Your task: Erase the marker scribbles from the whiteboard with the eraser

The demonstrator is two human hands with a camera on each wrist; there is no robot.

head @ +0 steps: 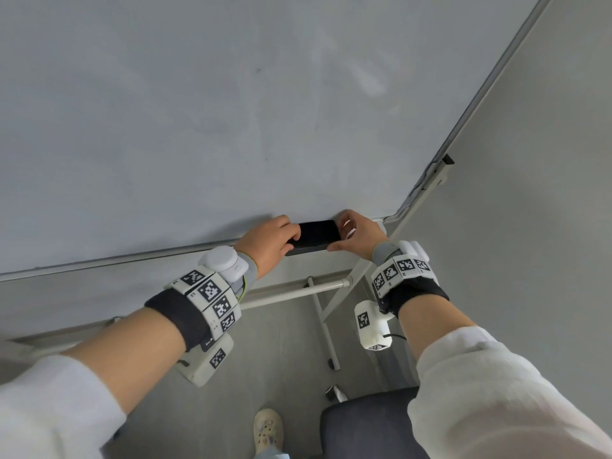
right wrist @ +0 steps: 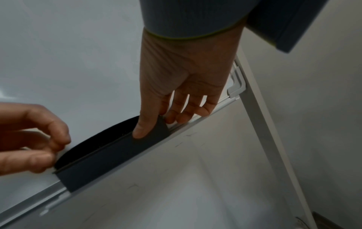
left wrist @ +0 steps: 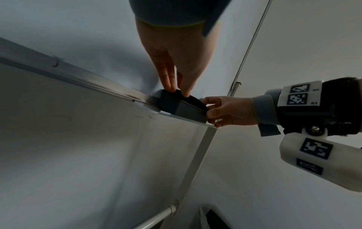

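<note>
The whiteboard (head: 198, 111) fills the head view, with pale wiped smudges (head: 371, 81) and a few tiny dark specks on it. A black eraser (head: 316, 235) lies lengthwise on the board's bottom ledge (head: 132, 260), near the lower right corner. My left hand (head: 293, 241) pinches its left end, and my right hand (head: 337, 236) holds its right end. In the right wrist view the thumb (right wrist: 141, 131) presses the front of the eraser (right wrist: 109, 155), while the other fingers curl behind its end. In the left wrist view my left fingers (left wrist: 168, 83) sit on top of the eraser (left wrist: 182, 106).
Below the board are the stand's white crossbar (head: 298, 289) and legs. A dark chair seat (head: 364, 422) and a shoe (head: 268, 429) are on the grey floor beneath my arms. A grey wall (head: 530, 226) lies right of the board's frame.
</note>
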